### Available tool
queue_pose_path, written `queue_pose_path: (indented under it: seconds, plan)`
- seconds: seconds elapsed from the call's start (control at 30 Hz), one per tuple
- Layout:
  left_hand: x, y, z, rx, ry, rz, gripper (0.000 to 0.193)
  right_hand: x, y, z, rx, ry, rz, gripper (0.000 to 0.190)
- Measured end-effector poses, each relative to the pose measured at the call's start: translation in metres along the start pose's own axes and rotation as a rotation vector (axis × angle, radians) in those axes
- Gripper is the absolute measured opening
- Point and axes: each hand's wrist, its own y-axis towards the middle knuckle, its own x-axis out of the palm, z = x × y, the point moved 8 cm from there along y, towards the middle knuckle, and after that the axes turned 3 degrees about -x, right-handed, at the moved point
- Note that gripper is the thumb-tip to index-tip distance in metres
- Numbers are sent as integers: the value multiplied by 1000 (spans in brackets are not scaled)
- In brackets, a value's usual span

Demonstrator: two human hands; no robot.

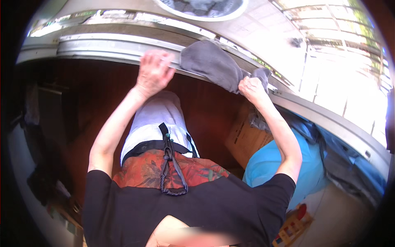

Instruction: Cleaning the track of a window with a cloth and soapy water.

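A grey cloth (209, 63) is draped over the light metal window track (108, 46), its lower part hanging on my side of the ledge. My right hand (253, 88) is closed around the cloth near its right end, and a small bunched flap sticks out past the fist. To the left of the cloth, my left hand (155, 72) is at the inner edge of the track. Its fingers are slightly blurred, the thumb stands away from them, and it holds nothing. Whether it touches the metal I cannot tell.
Beyond the track are a round white-rimmed object (203, 15) and a barred grille (336, 27). Below my right arm are a cardboard box (247, 136), a large light-blue bag (265, 163) and a wooden item (293, 225). Dark reddish flooring (203, 111) lies below.
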Motion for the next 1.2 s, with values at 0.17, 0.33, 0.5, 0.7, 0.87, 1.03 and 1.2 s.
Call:
queue_pose_path:
  seconds: [0.17, 0.33, 0.5, 0.7, 0.87, 1.03, 1.2]
  plan:
    - [-44, -16, -110, -256, 250, 295, 48, 14, -4, 15, 77, 315, -182, 20]
    - [-29, -13, -146, -374, 290, 315, 63, 18, 7, 11, 238, 453, -140, 20]
    - [-26, -16, -148, -393, 269, 362, 65, 9, 36, -14, 201, 258, -219, 18]
    - [-28, -18, -147, -344, 241, 433, 70, -4, 58, -23, 243, 321, -168, 17]
    - [-37, -12, -137, -331, 241, 438, 68, -21, 88, -38, 218, 347, -95, 17]
    - [-35, -7, -133, -311, 217, 466, 70, -54, 148, -66, 207, 402, 119, 18]
    - [-31, -19, -143, -350, 273, 441, 69, -76, 189, -87, 198, 413, 194, 7]
